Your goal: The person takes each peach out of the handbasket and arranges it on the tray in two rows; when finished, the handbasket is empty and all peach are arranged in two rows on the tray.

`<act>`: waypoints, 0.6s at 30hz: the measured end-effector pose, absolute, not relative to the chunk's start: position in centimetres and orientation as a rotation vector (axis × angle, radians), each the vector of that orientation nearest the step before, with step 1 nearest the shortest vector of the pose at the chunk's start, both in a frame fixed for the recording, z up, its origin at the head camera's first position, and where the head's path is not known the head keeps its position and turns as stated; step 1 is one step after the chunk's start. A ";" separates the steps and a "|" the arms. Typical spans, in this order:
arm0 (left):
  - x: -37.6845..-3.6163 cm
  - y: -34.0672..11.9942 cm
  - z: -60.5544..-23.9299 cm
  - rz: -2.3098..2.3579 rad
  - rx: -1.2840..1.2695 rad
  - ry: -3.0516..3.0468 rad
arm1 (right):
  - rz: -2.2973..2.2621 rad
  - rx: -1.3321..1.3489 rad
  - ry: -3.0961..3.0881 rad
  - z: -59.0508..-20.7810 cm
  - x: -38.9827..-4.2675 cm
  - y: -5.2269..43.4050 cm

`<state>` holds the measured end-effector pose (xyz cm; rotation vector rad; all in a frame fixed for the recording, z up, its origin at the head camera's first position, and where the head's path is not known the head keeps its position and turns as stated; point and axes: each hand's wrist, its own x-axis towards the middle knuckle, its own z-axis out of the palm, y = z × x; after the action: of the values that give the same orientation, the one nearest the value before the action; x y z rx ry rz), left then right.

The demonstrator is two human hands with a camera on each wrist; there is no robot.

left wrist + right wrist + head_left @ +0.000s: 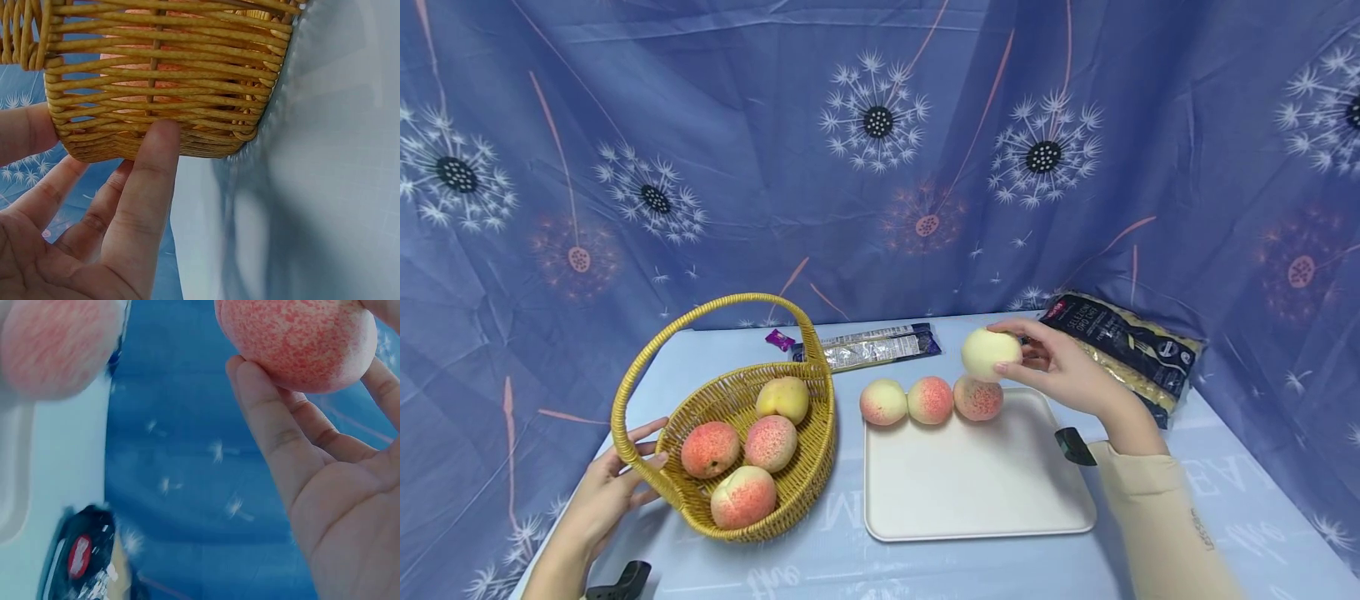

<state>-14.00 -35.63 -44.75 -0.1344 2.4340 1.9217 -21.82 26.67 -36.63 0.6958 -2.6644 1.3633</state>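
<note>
My right hand point(1060, 367) holds a pale peach point(987, 355) between thumb and fingers, raised above the back of a white tray point(970, 492). In the right wrist view the held peach point(306, 337) shows a red-speckled side. Along the tray's back edge sit three peaches in a row, the middle one point(930, 400) pinker than the left one point(883, 402). A yellow wicker basket point(820, 475) with a tall handle stands at left, with several peaches inside, one yellowish point(783, 398). My left hand point(606, 492) touches the basket's outer left wall with spread, mostly straight fingers point(150, 194).
Behind the tray lies a long dark packet point(880, 347), beside a small purple wrapped sweet point(779, 340). At back right rests a black pasta bag point(1131, 342). A blue dandelion-print curtain point(760, 150) hangs behind the table.
</note>
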 end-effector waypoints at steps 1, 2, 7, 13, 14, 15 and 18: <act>-14.0 -35.6 -44.8 1.925 -0.134 2.431 | 1.359 0.689 -2.663 -36.9 -21.8 27.1; -14.0 -35.6 -44.8 1.927 -0.133 2.429 | 1.355 0.684 -2.660 -37.2 -21.7 27.5; -14.1 -35.6 -44.9 1.977 -0.110 2.395 | 1.357 0.670 -2.622 -38.7 -21.4 29.3; -14.1 -35.7 -44.9 1.996 -0.117 2.383 | 1.360 0.645 -2.589 -39.9 -21.1 30.9; -14.1 -35.7 -44.9 1.996 -0.126 2.383 | 1.360 0.638 -2.589 -40.1 -21.1 31.1; -14.1 -35.7 -44.9 1.992 -0.135 2.387 | 1.362 0.626 -2.594 -40.3 -21.1 31.3; -14.1 -35.7 -44.9 1.975 -0.151 2.400 | 1.354 0.582 -2.608 -41.0 -21.0 31.9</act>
<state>-14.09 -35.66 -44.89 -0.1507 2.3998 1.9754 -21.02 31.87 -40.95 0.5822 -2.6078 1.3538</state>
